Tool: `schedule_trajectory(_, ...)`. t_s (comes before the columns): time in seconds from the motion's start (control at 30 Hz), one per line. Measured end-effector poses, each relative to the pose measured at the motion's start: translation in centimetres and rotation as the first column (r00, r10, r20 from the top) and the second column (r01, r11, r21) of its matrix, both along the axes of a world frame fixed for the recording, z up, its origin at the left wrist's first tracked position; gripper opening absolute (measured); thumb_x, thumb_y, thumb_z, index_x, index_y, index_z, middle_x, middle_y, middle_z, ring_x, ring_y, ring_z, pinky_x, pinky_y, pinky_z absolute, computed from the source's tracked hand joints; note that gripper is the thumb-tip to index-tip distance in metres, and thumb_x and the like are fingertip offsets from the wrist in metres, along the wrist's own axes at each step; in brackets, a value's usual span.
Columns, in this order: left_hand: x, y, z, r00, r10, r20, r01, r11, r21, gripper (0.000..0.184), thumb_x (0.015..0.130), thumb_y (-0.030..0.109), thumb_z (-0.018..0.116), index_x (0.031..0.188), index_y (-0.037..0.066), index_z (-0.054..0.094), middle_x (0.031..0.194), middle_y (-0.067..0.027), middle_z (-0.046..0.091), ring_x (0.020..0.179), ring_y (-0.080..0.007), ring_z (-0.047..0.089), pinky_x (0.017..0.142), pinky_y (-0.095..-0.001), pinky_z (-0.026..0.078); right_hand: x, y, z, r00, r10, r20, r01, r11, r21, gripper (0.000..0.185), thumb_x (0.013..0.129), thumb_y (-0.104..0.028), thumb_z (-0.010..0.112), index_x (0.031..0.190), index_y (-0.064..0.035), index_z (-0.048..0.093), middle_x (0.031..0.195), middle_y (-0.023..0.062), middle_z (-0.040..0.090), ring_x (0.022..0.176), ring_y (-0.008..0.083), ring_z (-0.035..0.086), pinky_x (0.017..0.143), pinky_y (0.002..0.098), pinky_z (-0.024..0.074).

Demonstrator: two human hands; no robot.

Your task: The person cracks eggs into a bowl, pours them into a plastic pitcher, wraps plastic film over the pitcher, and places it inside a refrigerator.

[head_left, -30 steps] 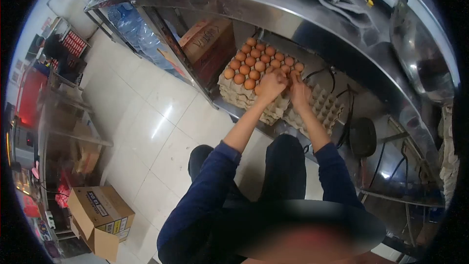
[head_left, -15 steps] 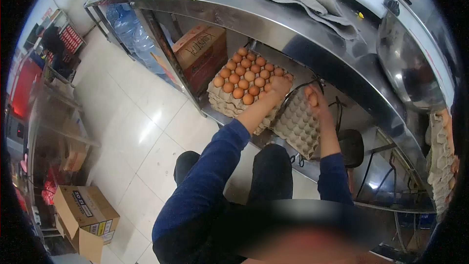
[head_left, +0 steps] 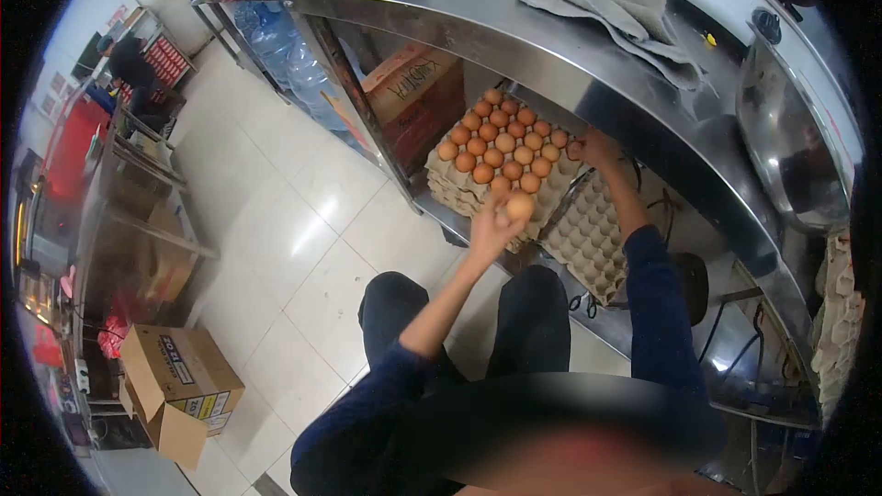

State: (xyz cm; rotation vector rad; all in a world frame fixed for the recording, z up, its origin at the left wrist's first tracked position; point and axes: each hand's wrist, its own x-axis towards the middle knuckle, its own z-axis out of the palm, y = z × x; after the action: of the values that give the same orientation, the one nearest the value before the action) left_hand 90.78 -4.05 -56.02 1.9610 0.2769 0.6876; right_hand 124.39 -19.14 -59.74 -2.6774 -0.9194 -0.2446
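In the head view, my left hand (head_left: pixel 491 237) is closed around a brown egg (head_left: pixel 520 207), held just over the near edge of an egg tray stack (head_left: pixel 445 186). Rows of brown eggs (head_left: pixel 505 142) fill much of the top tray. My right hand (head_left: pixel 602 149) reaches to the far right corner of that stack, with its fingers closed on another egg (head_left: pixel 576 150) there. Beside the stack, under my right forearm, lies a grey cardboard egg tray (head_left: pixel 588 243) with bare cups.
A steel table (head_left: pixel 404 9) overhangs the shelf and carries a grey cloth (head_left: pixel 611 14) and a steel bowl (head_left: pixel 781 138). A marked carton (head_left: pixel 413 101) stands behind the eggs. An opened box (head_left: pixel 184 377) is on the floor; another person (head_left: pixel 136 73) is far left.
My left hand has drawn back from the tray's right side to its near edge, now with an egg. My right hand has moved from above the bare tray to the stack's far right corner.
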Motion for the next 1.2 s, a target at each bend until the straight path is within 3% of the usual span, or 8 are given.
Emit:
schedule_trajectory(0.17,-12.8,1.1,-4.5,0.977,-0.026,-0.214,-0.095,0.839,-0.536,0.045,0.079,0.011,0.076,0.117,0.005,0.052,0.11,-0.0089,0.066,0.075,-0.0118,0.063,0.057,-0.0252,0.05,0.3,0.5,-1.9,0.896,0.099,0.432,-0.097,0.995,-0.026,0.037,0.067,-0.037,0.08,0.087,-0.006,0.071,0.101,0.0164,0.068,0.096,0.0374,0.063,0.087,0.0403,0.0496)
schedule_trajectory(0.4,-20.2,2.4,-3.6,0.972,0.019,-0.233,-0.185,0.673,-0.716,0.044,0.083,0.009,0.074,0.119,0.004,0.05,0.097,-0.0089,0.066,0.056,-0.0083,0.056,0.047,-0.0208,0.042,-3.5,-6.8,3.0,0.842,0.005,-0.539,0.187,0.935,0.3,0.045,0.079,-0.033,0.075,0.111,-0.0054,0.061,0.107,0.0117,0.065,0.094,0.0255,0.062,0.081,0.0352,0.051)
schedule_trajectory(0.6,-18.7,7.1,6.9,0.901,-0.398,-0.17,0.138,0.638,-0.758,0.036,0.086,0.004,0.069,0.118,0.003,0.053,0.09,-0.0076,0.065,0.058,-0.0077,0.053,0.051,-0.0201,0.042,-19.0,-13.0,0.6,0.013,0.812,-0.583,0.815,0.329,0.476,0.052,0.088,-0.035,0.066,0.128,-0.0052,0.051,0.114,0.0106,0.057,0.095,0.0206,0.058,0.072,0.0314,0.0533)
schedule_trajectory(0.73,-16.6,8.8,18.3,0.668,-0.738,-0.097,0.409,0.472,-0.781,0.049,0.077,0.01,0.08,0.117,0.0,0.055,0.098,-0.0094,0.065,0.07,-0.0097,0.059,0.057,-0.0207,0.049,-34.9,-10.5,1.5,-0.596,0.8,0.068,0.788,0.567,0.241,0.056,0.094,-0.047,0.053,0.127,-0.0017,0.05,0.101,0.0083,0.056,0.082,0.0167,0.057,0.063,0.027,0.0493)
schedule_trajectory(0.9,-14.4,7.1,27.0,0.485,-0.874,0.018,0.502,0.261,-0.825,0.051,0.075,0.009,0.08,0.118,-0.001,0.055,0.1,-0.0144,0.066,0.073,-0.0122,0.06,0.057,-0.0209,0.048,-49.2,-9.2,17.4,-0.304,0.948,0.093,0.722,0.165,0.672,0.045,0.089,-0.053,0.05,0.104,-0.0106,0.057,0.095,0.0089,0.054,0.076,0.0229,0.053,0.062,0.0375,0.0467)
schedule_trajectory(0.97,-14.2,4.6,31.8,0.447,-0.894,-0.033,0.46,0.262,-0.848,0.046,0.078,0.007,0.076,0.118,-0.002,0.055,0.099,-0.0137,0.066,0.066,-0.0104,0.056,0.053,-0.021,0.044,-49.0,-8.8,24.3,-0.501,0.271,0.822,0.683,0.707,0.183,0.044,0.093,-0.046,0.049,0.116,-0.0088,0.057,0.101,0.0139,0.052,0.083,0.0283,0.053,0.062,0.0415,0.0504)
schedule_trajectory(1.07,-13.8,0.0,39.9,0.399,-0.909,-0.119,0.475,0.316,-0.821,0.044,0.081,0.0,0.071,0.122,0.001,0.054,0.1,-0.0088,0.065,0.066,-0.0084,0.053,0.054,-0.0217,0.043,-49.8,-14.7,27.6,-0.539,0.153,0.828,0.529,0.826,0.192,0.042,0.09,-0.05,0.051,0.094,-0.0077,0.054,0.074,0.0071,0.049,0.07,0.0233,0.057,0.046,0.0362,0.0471)
schedule_trajectory(1.2,-10.3,-8.5,51.2,0.45,-0.872,-0.192,0.651,0.467,-0.598,0.049,0.077,0.01,0.077,0.121,0.003,0.057,0.103,-0.0062,0.067,0.074,-0.0124,0.061,0.06,-0.0268,0.05,-46.4,-29.3,51.3,0.177,0.918,-0.354,0.864,0.027,0.502,0.069,0.076,-0.025,0.078,0.134,-0.0048,0.048,0.124,0.0077,0.054,0.107,0.0159,0.055,0.067,0.0211,0.0524)
